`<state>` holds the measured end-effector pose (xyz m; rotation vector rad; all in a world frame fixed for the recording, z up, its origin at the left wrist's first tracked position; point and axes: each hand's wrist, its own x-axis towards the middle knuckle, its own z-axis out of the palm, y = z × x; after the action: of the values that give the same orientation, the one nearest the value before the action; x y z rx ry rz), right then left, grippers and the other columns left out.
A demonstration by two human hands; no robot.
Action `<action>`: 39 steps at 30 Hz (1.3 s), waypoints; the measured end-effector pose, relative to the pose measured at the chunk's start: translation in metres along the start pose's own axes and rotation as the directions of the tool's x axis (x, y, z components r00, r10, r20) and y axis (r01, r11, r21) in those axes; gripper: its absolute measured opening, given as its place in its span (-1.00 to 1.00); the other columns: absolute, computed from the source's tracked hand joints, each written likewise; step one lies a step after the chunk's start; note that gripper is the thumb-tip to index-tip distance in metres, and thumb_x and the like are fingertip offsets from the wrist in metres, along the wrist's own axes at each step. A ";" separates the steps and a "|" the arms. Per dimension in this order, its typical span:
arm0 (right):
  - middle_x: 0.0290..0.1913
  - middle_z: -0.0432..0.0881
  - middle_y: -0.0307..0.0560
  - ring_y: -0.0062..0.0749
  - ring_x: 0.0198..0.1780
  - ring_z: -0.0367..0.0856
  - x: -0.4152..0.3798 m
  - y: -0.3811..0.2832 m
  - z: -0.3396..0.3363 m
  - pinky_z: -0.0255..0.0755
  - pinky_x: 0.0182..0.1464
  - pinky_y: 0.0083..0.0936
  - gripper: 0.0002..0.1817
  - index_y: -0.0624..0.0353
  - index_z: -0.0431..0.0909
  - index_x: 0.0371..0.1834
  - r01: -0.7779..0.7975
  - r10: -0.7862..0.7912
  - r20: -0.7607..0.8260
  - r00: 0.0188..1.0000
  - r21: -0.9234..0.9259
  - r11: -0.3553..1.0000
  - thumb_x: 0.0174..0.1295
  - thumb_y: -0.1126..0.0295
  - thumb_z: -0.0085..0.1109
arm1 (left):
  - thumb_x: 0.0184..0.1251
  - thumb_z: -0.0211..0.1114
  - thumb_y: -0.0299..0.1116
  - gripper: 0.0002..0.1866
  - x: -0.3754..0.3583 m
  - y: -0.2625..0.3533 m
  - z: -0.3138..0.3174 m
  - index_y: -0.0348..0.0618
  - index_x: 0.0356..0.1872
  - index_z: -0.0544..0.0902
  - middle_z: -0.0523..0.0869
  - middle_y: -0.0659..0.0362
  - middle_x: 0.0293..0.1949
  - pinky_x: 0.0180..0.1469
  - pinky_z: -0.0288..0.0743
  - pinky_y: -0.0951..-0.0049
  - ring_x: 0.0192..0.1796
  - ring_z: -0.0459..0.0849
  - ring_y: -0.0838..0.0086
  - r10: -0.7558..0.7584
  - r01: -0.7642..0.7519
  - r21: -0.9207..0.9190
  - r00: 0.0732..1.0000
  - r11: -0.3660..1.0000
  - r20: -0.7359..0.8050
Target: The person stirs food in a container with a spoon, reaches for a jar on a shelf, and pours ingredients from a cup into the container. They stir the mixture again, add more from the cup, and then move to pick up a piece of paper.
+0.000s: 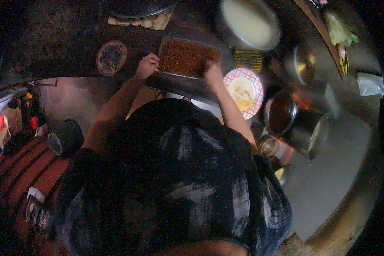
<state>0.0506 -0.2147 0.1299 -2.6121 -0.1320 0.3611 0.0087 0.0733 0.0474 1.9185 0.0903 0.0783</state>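
Observation:
A rectangular tray (185, 55) filled with a reddish-brown, crumbly-looking food lies on the dark counter. At its left edge is my left hand (147, 66), fingers bent close to the rim; whether they grip it is too dim to tell. My right hand (212, 72) is over the tray's right end, blurred and dark at the fingers, so what it holds, if anything, is hidden. Just right of that hand sits a red-and-white checked plate (259, 91) with a pale, yellowish food on it. A small round glass dish (111, 58) stands left of my left hand.
A large pot of whitish liquid (249, 23) stands beyond the plate, near a yellow-black striped cloth (248, 59). To the right are a metal pan (305, 65), a pot with dark reddish contents (281, 113) and another pot (318, 134). A dark bucket (66, 138) is at lower left.

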 end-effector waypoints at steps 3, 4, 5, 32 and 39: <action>-0.38 0.52 0.23 0.09 -0.28 0.50 -0.007 -0.012 -0.003 0.36 -0.19 -0.15 -0.70 0.29 0.41 -0.22 0.165 -0.165 0.013 0.986 0.007 0.986 -0.06 0.49 -0.16 | -0.05 0.16 -0.47 -0.85 -0.003 0.011 0.000 -0.22 -0.42 0.41 0.52 0.10 -0.57 -0.52 0.42 0.47 -0.59 0.57 0.44 -0.196 0.202 -0.129 0.979 0.971 0.059; -0.36 0.51 0.24 0.08 -0.25 0.49 -0.013 -0.020 -0.013 0.35 -0.17 -0.15 -0.70 0.24 0.42 -0.21 0.161 -0.161 0.032 0.986 0.010 0.987 -0.06 0.49 -0.15 | -0.04 0.15 -0.49 -0.87 -0.006 0.019 -0.002 -0.22 -0.43 0.40 0.51 0.11 -0.57 -0.52 0.42 0.48 -0.59 0.56 0.46 -0.167 0.174 -0.136 0.984 0.975 0.061; -0.36 0.51 0.24 0.08 -0.25 0.49 -0.019 -0.026 -0.024 0.35 -0.17 -0.15 -0.70 0.24 0.42 -0.21 0.164 -0.164 0.032 0.986 0.011 0.986 -0.06 0.49 -0.15 | -0.03 0.13 -0.50 -0.88 -0.009 0.026 -0.003 -0.22 -0.43 0.39 0.49 0.13 -0.58 -0.52 0.42 0.50 -0.59 0.55 0.48 -0.139 0.147 -0.141 0.988 0.979 0.061; -0.29 0.48 0.26 0.11 -0.22 0.45 -0.024 0.028 -0.022 0.31 -0.12 -0.14 -0.71 0.16 0.43 -0.20 0.096 -0.101 0.107 0.989 0.046 0.994 -0.03 0.45 -0.13 | -0.04 0.12 -0.54 -0.91 -0.016 0.031 0.005 -0.21 -0.46 0.41 0.47 0.18 -0.62 -0.57 0.40 0.52 -0.59 0.53 0.52 -0.139 0.137 -0.134 0.990 0.981 -0.001; -0.38 0.50 0.23 0.07 -0.28 0.47 -0.002 0.061 -0.008 0.36 -0.29 -0.22 -0.77 0.19 0.47 -0.29 0.165 -0.162 -0.067 0.985 0.055 0.985 0.05 0.36 -0.13 | -0.07 0.09 -0.58 -0.92 -0.011 0.004 0.007 -0.21 -0.48 0.43 0.48 0.19 -0.61 -0.54 0.42 0.52 -0.56 0.53 0.53 -0.139 0.149 -0.430 0.989 0.890 0.055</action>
<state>0.0521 -0.2716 0.1073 -2.5279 -0.3076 0.2225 -0.0013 0.0641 0.0486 1.4595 0.1842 -0.0232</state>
